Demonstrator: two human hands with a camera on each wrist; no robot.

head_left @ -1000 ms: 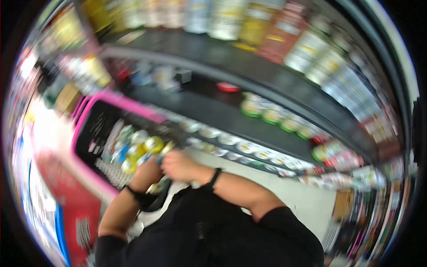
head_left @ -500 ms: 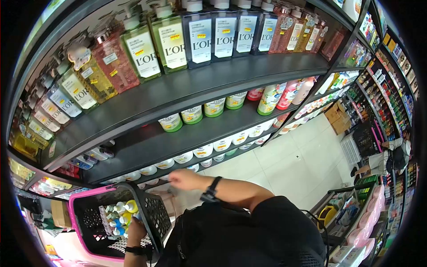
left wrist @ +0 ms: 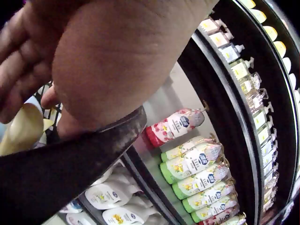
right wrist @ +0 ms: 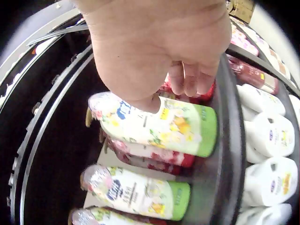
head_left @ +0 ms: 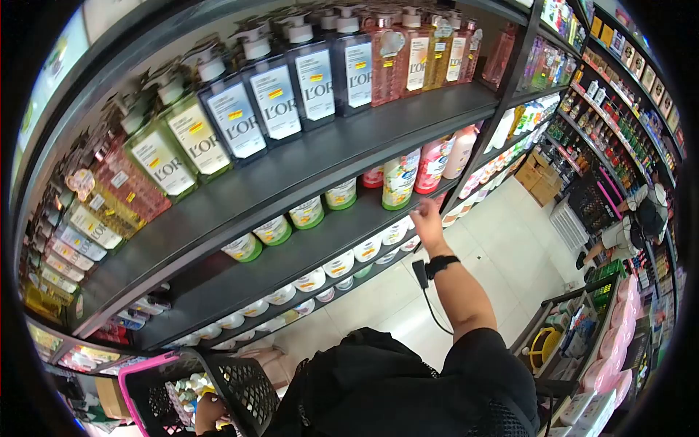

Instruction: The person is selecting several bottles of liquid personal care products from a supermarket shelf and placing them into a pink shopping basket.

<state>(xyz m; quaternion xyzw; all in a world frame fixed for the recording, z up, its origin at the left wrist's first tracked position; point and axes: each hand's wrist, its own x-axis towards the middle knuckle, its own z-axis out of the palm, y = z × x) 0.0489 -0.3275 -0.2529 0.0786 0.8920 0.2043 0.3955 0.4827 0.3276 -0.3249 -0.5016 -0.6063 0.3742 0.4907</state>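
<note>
1. Basket (head_left: pixel 145 379), lower left: our left hand (head_left: pixel 207 412) gripped its handle (left wrist: pixel 70 164) with the fingers curled round it, well apart from the stocked shelves.
2. Bottle (head_left: pixel 399 179), centre: it stood upright on its green cap, long axis vertical, near the front of the middle shelf (head_left: pixel 306 240).
3. Right hand (head_left: pixel 428 221): this was by far the nearer hand, and the bottle lay just up and to the left of it. In the right wrist view the fingers (right wrist: pixel 190 79) were curled and the thumb side met the bottle's wall. We could not tell whether the hand had hold of it.
4. Change: half a second earlier our right hand was low, beside the basket. It had since risen to the middle shelf, while our left hand kept the handle.
</note>
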